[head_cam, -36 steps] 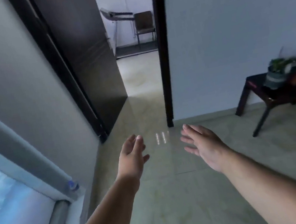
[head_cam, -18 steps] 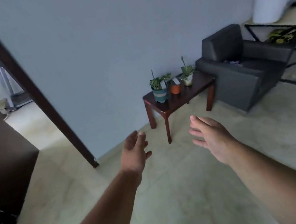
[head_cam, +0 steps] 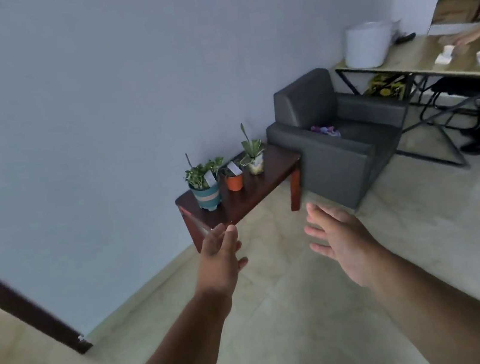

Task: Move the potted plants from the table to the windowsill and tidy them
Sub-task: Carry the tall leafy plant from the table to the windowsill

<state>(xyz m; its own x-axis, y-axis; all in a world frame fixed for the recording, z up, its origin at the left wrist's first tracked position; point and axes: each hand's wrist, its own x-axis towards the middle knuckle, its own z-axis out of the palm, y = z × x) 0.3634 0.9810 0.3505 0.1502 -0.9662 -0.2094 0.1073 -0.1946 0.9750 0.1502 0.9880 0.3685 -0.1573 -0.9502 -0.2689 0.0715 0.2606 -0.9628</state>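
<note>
Reaching forward empty with fingers spread, left hand (head_cam: 220, 257) and right hand (head_cam: 340, 238) hover short of the potted plants (head_cam: 224, 173).

L hand (head_cam: 221, 258), R hand (head_cam: 341, 243) out, empty.

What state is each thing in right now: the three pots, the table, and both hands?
Teal striped pot: upright on the table, left end, untouched.
Orange pot: upright, middle of the row, white tag in it.
Pale pot: upright, right of the row.
Dark wooden table: standing by the wall, all three pots on it.
Left hand: open, holding nothing, short of the table.
Right hand: open, holding nothing.
</note>
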